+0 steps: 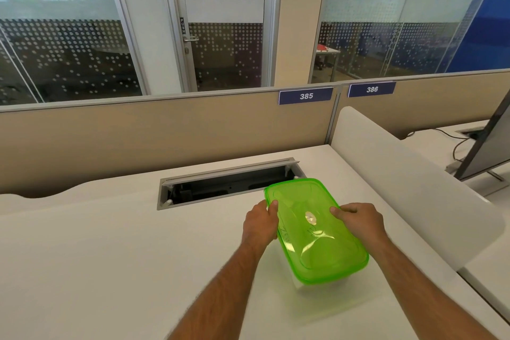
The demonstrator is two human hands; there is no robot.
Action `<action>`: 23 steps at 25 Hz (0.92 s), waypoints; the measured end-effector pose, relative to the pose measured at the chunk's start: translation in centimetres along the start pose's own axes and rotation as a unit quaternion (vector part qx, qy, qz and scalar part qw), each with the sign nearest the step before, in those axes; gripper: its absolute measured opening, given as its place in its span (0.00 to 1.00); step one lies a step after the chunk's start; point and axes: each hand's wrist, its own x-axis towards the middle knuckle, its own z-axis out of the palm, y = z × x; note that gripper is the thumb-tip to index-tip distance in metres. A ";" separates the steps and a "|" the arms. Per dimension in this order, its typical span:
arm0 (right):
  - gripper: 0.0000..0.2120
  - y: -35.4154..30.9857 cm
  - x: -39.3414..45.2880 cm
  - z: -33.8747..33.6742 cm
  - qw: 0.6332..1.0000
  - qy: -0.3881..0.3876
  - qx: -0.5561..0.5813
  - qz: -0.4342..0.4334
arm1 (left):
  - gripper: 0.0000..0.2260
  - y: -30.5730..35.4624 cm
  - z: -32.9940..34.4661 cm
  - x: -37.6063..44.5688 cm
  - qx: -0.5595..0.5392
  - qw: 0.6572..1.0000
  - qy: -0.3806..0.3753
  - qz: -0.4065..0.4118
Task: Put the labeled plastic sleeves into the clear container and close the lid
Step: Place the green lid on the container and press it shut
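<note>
A translucent green lid [317, 246] covers the clear container [302, 288], of which only a sliver of wall shows under the lid's near edge. The container stands on the white desk [110, 257], right of centre. My left hand [260, 225] grips the lid's left long edge, thumb on top. My right hand [360, 222] holds the right long edge, fingers curled onto the top. A small round sticker sits mid-lid. Faint print shows through the green plastic; I cannot make out the sleeves themselves.
An open cable tray slot [229, 185] is cut into the desk just behind the container. A white divider panel [408, 185] rises close on the right. A beige partition [165, 135] closes the back. A monitor [488, 143] stands on the neighbouring desk.
</note>
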 end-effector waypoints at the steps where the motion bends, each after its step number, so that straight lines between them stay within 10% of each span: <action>1: 0.17 0.1 0.0 0.0 1.000 0.000 0.002 0.002 | 0.19 0.0 0.1 0.1 0.004 1.000 0.001 0.003; 12: 0.14 0.8 0.8 0.8 0.994 -0.045 0.081 0.065 | 0.28 -1.4 0.9 1.4 -0.031 0.998 0.002 -0.053; 23: 0.17 0.8 1.0 1.3 0.983 -0.063 0.140 0.098 | 0.15 -0.8 0.3 1.5 -0.160 0.981 -0.008 -0.107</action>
